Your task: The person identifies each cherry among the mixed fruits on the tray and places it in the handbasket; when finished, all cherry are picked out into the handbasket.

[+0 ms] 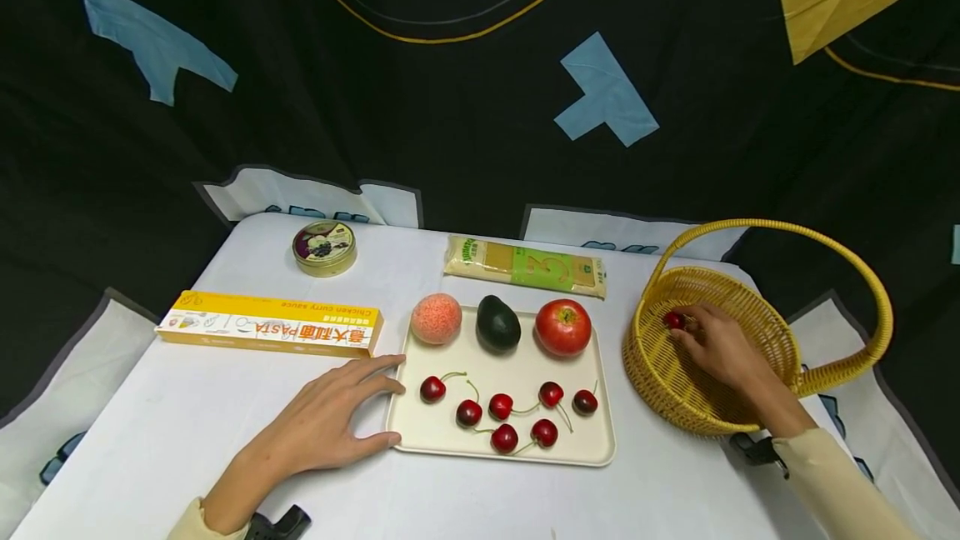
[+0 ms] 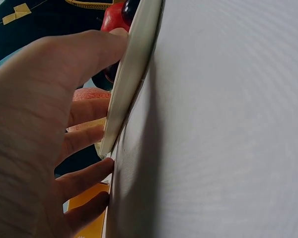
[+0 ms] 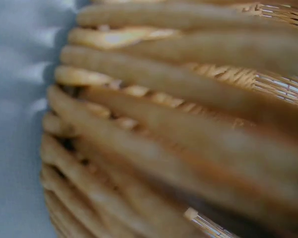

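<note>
My right hand [image 1: 720, 346] is down inside the yellow wicker basket [image 1: 636, 357], its fingertips pinching a dark red cherry [image 1: 674, 320]. In the right wrist view, the blurred basket weave [image 3: 154, 109] fills most of the picture and hides that hand. My left hand [image 1: 330, 415] lies at the left side of the cream tray [image 1: 517, 454], fingers spread and fairly straight. Its thumb [image 2: 102, 47] touches the tray's rim in the left wrist view. Several cherries with stems, such as one cherry [image 1: 432, 389], lie on the tray's near half. Behind them sit a pink textured round fruit [image 1: 436, 319], a dark green avocado [image 1: 498, 324] and a red tomato [image 1: 562, 327].
A yellow and white pasta box [image 1: 270, 325] lies left of the tray. Farther back stands a round tin [image 1: 324, 247], and a packet of noodles [image 1: 525, 265] lies behind the tray. The basket's tall handle [image 1: 862, 273] arches over its right side. A black patterned cloth [image 1: 450, 123] hangs behind the table.
</note>
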`<state>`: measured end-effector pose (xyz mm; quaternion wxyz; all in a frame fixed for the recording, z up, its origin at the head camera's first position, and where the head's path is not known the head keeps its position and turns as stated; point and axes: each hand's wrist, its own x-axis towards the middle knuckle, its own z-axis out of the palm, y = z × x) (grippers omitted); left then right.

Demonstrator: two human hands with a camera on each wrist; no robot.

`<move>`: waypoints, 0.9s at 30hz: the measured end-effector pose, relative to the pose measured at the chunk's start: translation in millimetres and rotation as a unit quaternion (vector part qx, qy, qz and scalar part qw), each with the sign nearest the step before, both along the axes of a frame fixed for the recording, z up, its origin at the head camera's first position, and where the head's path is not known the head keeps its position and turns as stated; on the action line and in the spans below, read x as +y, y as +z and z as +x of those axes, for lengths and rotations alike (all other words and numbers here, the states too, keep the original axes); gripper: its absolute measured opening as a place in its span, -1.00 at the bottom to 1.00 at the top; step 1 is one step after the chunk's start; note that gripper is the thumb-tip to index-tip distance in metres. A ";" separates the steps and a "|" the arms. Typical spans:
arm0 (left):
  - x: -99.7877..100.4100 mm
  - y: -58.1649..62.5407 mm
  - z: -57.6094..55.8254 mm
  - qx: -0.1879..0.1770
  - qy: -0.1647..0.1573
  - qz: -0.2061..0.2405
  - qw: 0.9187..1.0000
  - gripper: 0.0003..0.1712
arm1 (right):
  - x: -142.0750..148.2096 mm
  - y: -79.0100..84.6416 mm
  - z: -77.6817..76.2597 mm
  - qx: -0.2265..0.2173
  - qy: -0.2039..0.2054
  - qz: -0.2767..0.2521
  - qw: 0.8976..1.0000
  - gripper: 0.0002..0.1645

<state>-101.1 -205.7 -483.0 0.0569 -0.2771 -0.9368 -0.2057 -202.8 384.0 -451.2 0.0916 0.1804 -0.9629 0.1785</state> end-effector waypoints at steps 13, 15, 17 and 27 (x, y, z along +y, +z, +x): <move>0.1 -0.4 -0.1 0.007 -0.003 -0.006 1.000 -0.43 | -15.5 10.7 16.7 0.013 -0.027 0.001 1.000 -0.55; 0.1 -0.5 -0.1 0.008 -0.005 -0.006 1.000 -0.42 | -20.6 12.4 20.5 0.018 -0.034 0.002 0.999 -0.54; 0.2 -0.6 0.0 0.009 -0.005 -0.006 1.000 -0.42 | -26.4 15.0 24.8 0.023 -0.039 0.002 0.999 -0.52; -0.6 -1.0 -0.4 0.019 -0.007 -0.006 1.000 -0.41 | -60.5 25.4 50.5 0.116 -0.042 -0.044 0.991 -0.60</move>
